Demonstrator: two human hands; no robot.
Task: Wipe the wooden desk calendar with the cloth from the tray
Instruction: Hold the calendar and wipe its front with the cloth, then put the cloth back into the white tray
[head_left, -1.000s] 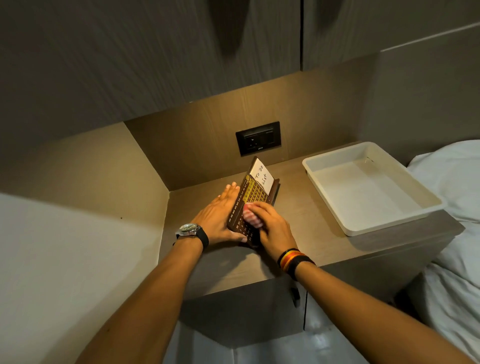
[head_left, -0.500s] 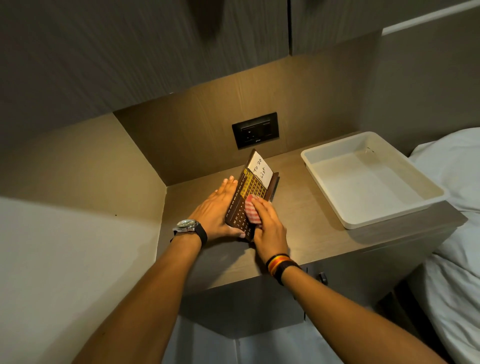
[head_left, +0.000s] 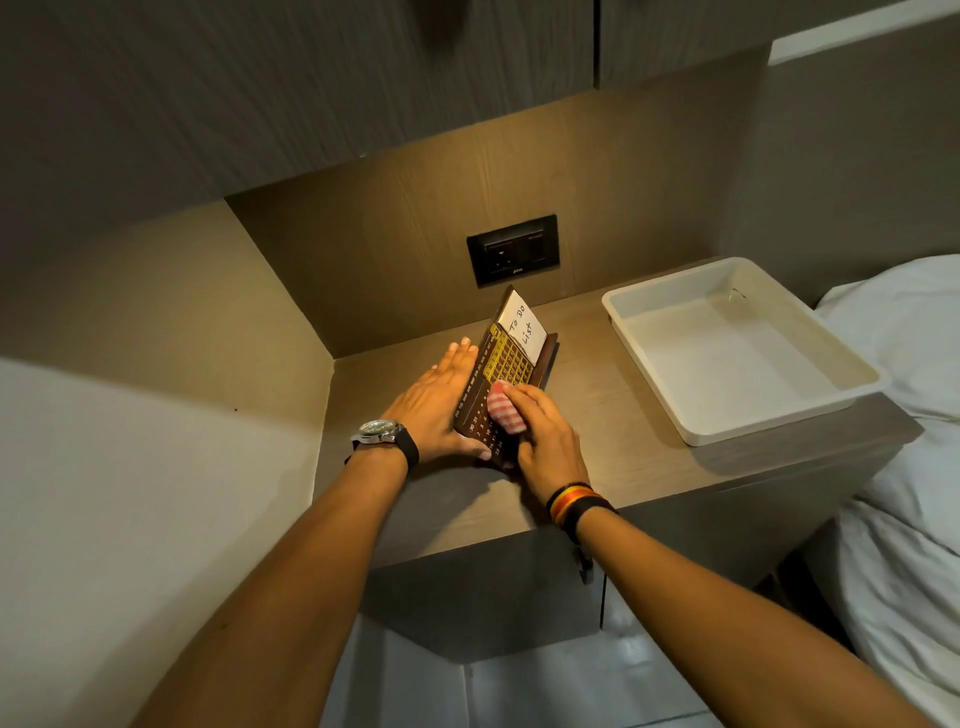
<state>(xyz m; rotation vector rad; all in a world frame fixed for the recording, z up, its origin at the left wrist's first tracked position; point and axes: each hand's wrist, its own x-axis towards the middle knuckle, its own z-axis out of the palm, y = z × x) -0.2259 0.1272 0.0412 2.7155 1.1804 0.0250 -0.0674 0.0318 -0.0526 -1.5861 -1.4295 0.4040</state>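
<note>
A dark wooden desk calendar (head_left: 506, 358) with a gold date grid and a white "To Do List" note stands tilted on the wooden nightstand top (head_left: 613, 452). My left hand (head_left: 434, 405) lies flat against its left side with the thumb under the near end, steadying it. My right hand (head_left: 545, 441) presses a small red-and-white checked cloth (head_left: 505, 413) onto the lower part of the calendar's face. The white tray (head_left: 649, 379) sits empty to the right, apart from both hands.
A black wall socket (head_left: 513, 249) is set in the back panel just behind the calendar. Dark cabinets hang overhead. A white pillow and bedding (head_left: 904, 426) lie at the right edge. A side wall closes the niche on the left.
My right hand has slid the cloth up the calendar's face, from its near end towards the gold grid. The left hand stays on the calendar's side. The view has shifted slightly.
</note>
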